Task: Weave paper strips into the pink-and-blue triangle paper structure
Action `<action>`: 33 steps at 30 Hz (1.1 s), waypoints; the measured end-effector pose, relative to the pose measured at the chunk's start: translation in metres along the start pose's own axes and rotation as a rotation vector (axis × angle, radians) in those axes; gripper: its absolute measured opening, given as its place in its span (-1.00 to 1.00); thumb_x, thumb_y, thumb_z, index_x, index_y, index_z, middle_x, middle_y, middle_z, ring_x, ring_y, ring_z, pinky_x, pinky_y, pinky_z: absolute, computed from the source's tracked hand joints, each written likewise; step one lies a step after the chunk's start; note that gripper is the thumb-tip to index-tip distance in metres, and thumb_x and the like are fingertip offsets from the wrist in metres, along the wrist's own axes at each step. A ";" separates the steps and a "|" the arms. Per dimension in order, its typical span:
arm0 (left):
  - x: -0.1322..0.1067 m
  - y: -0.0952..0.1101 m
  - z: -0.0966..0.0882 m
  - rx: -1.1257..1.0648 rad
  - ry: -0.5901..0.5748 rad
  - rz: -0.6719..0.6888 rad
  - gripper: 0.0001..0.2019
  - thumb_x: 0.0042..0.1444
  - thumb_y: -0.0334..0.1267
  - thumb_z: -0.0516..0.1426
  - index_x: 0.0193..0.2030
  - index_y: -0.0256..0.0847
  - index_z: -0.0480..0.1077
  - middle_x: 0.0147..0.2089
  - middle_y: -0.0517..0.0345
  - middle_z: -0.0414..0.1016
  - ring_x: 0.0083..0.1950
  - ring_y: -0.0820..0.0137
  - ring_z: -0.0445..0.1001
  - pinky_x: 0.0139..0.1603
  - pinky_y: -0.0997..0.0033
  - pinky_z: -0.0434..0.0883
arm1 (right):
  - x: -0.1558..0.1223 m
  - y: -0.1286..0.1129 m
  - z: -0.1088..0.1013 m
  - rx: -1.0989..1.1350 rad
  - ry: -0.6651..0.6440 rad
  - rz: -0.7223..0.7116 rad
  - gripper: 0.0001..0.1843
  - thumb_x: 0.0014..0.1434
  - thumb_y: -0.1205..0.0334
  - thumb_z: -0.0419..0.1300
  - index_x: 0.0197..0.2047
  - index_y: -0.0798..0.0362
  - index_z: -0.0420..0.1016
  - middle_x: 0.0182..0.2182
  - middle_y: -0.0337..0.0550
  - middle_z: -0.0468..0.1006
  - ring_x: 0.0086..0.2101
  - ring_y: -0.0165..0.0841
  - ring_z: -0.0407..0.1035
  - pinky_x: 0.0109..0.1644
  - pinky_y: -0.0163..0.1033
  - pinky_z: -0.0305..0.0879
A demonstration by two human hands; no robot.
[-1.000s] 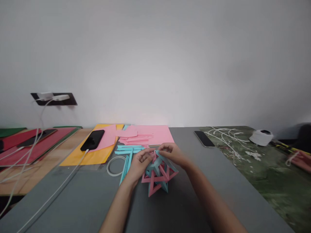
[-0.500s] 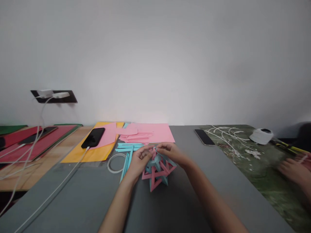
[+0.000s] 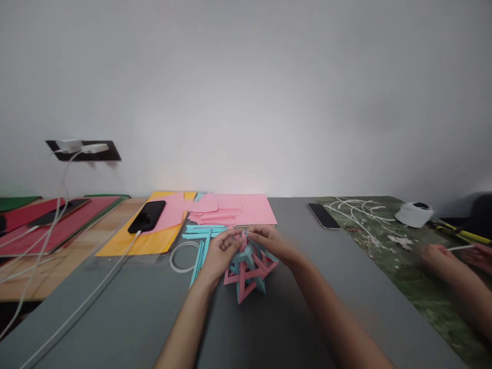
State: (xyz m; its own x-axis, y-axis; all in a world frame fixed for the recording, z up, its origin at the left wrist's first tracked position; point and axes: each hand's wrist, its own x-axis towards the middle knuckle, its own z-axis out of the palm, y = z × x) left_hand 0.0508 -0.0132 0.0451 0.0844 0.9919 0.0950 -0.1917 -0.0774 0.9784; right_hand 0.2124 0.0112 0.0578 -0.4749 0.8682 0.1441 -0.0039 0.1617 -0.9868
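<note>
A pink and light-blue folded-paper star model (image 3: 246, 274) stands on the grey table between my hands. My left hand (image 3: 224, 251) is closed at its upper left, thumb and fingers pinching near the pink top. On the upper right, my right hand (image 3: 271, 242) pinches the model close to the same tip. The fingers hide part of the top, so the exact strips between them are hard to make out. Just left of my left hand lie blue paper strips (image 3: 199, 259) and a white ring-shaped roll of tape (image 3: 183, 258).
Pink paper sheets (image 3: 251, 207) and a yellow sheet (image 3: 130, 243) lie at the back, with a charging phone (image 3: 148, 216) on top. Another phone (image 3: 323, 216) rests right of centre. At far right, a co-worker's hands (image 3: 442, 256) hold a white strip near white cords (image 3: 357, 207).
My hands stay at the top of the model with almost no movement. The co-worker's hand at right has shifted left and up, and the white strip shows more clearly.
</note>
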 end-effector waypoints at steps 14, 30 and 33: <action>0.000 0.000 0.001 0.008 0.016 -0.009 -0.62 -0.19 -0.14 0.29 -0.22 -0.29 0.46 -0.60 0.30 0.28 -0.54 0.57 0.25 -0.47 0.57 0.19 | 0.000 0.000 0.002 -0.004 0.017 0.023 -0.63 0.01 -0.10 0.17 -0.42 0.08 0.40 -0.50 -0.27 0.39 -0.45 -0.45 0.24 -0.31 -0.32 0.16; 0.001 -0.001 -0.001 0.014 0.005 -0.018 -0.61 -0.18 -0.15 0.28 -0.18 -0.29 0.45 -0.58 0.28 0.30 -0.51 0.56 0.26 -0.45 0.57 0.20 | 0.004 0.005 0.006 -0.090 0.089 0.008 -0.66 0.05 -0.04 0.12 -0.46 0.09 0.39 -0.51 -0.23 0.39 -0.48 -0.46 0.20 -0.36 -0.30 0.12; 0.001 -0.002 -0.001 0.013 0.006 -0.016 -0.61 -0.17 -0.16 0.28 -0.18 -0.29 0.45 -0.57 0.28 0.30 -0.51 0.57 0.26 -0.44 0.57 0.21 | 0.005 0.008 0.005 -0.082 0.088 -0.007 -0.66 0.04 -0.04 0.12 -0.46 0.10 0.39 -0.51 -0.23 0.39 -0.49 -0.46 0.20 -0.37 -0.31 0.12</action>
State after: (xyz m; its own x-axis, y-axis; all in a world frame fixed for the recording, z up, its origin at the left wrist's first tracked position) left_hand 0.0501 -0.0122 0.0433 0.0818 0.9936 0.0781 -0.1775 -0.0626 0.9821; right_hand 0.2055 0.0138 0.0505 -0.3958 0.9043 0.1601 0.0669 0.2023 -0.9770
